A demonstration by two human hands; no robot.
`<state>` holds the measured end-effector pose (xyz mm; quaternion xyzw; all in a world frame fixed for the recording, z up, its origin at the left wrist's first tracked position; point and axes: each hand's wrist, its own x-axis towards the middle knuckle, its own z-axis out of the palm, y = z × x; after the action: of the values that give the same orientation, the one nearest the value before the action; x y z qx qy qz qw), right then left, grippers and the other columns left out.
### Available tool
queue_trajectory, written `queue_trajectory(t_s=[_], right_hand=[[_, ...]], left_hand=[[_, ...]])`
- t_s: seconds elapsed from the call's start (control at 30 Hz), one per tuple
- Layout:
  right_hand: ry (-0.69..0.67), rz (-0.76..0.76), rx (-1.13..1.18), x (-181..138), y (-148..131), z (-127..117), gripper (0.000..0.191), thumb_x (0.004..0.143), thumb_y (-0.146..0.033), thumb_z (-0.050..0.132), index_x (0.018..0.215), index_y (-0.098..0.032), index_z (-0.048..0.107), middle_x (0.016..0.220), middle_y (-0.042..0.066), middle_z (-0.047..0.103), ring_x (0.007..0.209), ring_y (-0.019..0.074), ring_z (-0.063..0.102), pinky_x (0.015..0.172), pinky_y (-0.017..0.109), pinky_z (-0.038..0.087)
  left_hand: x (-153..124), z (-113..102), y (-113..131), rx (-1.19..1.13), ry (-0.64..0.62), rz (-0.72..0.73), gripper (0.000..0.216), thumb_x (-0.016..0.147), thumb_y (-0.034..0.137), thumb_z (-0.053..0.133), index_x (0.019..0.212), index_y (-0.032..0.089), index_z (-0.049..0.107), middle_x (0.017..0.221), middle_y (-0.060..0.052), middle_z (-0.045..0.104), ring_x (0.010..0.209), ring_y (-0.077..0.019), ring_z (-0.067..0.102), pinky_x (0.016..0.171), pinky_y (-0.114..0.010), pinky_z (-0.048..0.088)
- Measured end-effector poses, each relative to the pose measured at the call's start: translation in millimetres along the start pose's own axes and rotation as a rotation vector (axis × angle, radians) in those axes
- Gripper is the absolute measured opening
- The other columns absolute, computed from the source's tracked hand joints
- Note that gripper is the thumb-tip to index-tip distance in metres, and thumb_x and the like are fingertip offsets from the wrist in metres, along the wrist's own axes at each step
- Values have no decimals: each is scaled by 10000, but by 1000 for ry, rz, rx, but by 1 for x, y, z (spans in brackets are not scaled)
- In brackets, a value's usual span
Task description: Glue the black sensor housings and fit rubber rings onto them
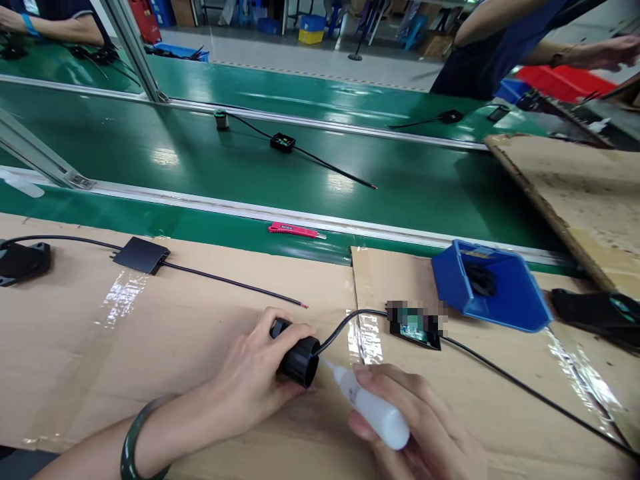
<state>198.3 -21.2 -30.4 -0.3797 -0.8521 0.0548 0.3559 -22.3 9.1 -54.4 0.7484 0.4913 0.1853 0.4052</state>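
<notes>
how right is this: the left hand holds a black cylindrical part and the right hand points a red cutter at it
Not quite: in the head view the right hand points a white bottle at it, not the red cutter, which lies beyond the cardboard. The left hand does hold the black cylindrical part.

Left hand (250, 377) and right hand (423, 417) face each other, fingers (296, 331) bent in grips.
</notes>
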Motion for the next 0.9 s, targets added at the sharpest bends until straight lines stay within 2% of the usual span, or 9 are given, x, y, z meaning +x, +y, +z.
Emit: queue_trajectory(t_s=[0.1, 0.2, 0.27, 0.37, 0.43, 0.53, 0.67, 0.8, 0.9], right_hand=[[-9, 9, 44, -1, 0, 0, 254, 894, -174, 594, 1142, -121, 573, 908, 113, 698, 810, 188, 692, 642, 259, 584], [47, 126, 199, -1, -1, 1, 223, 903, -237, 600, 1102, -137, 594, 869, 95, 678, 729, 176, 669, 562, 251, 563], [207, 259, 322, 0, -3, 5, 200, 910, -300, 593, 1048, -159, 624, 831, 81, 649, 689, 179, 641, 517, 264, 546], [558, 430, 510, 5, -7, 18, 175, 917, -317, 574, 1004, -185, 651, 844, 74, 604, 628, 169, 616, 436, 261, 524], [662, 474, 561, 8, -9, 26, 156, 901, -307, 600, 987, -192, 662, 857, 76, 599, 637, 168, 618, 416, 248, 523], [619, 454, 481, 9, -11, 32, 152, 882, -327, 634, 950, -195, 666, 818, 71, 620, 704, 186, 619, 484, 262, 543], [469, 289, 371, 4, -10, 29, 180, 893, -285, 619, 1033, -176, 647, 821, 75, 649, 733, 191, 634, 556, 278, 545], [303, 174, 317, 1, -7, 25, 261, 896, -269, 610, 1142, -180, 599, 870, 92, 686, 743, 210, 672, 578, 305, 570], [249, 135, 266, 1, -4, 25, 292, 890, -247, 617, 1171, -177, 577, 892, 99, 699, 753, 214, 690, 584, 304, 583]], left_hand=[[0, -1, 0, -35, 16, 0, 573, 703, 127, 753, 1193, 342, 548, 1194, -39, 497, 992, -238, 603, 844, -399, 534], [2, -2, 0, -127, 58, -13, 529, 680, 149, 782, 1139, 322, 583, 1157, -27, 539, 1022, -236, 590, 881, -392, 506], [4, -2, 0, -258, 77, -48, 517, 640, 152, 809, 1092, 292, 601, 1117, -19, 584, 1023, -238, 588, 891, -384, 487], [7, 0, 0, -571, 17, -100, 541, 580, 184, 863, 1055, 228, 606, 1047, -26, 642, 980, -234, 602, 862, -354, 474], [8, 2, 0, -762, -53, -128, 580, 547, 209, 892, 1050, 195, 603, 1010, -34, 654, 946, -221, 607, 838, -329, 467], [8, 6, 1, -942, -121, -162, 610, 508, 176, 905, 1035, 172, 599, 980, -33, 657, 908, -192, 600, 809, -293, 451], [9, 10, 2, -1096, -171, -192, 589, 505, 117, 894, 1008, 160, 591, 942, -21, 667, 866, -159, 597, 775, -262, 439], [10, 10, 4, -1160, -203, -207, 576, 505, 72, 881, 995, 156, 589, 891, 5, 660, 832, -140, 592, 748, -240, 431], [10, 11, 4, -1164, -193, -217, 569, 498, 64, 878, 982, 153, 592, 868, 10, 647, 813, -136, 578, 736, -237, 421]])
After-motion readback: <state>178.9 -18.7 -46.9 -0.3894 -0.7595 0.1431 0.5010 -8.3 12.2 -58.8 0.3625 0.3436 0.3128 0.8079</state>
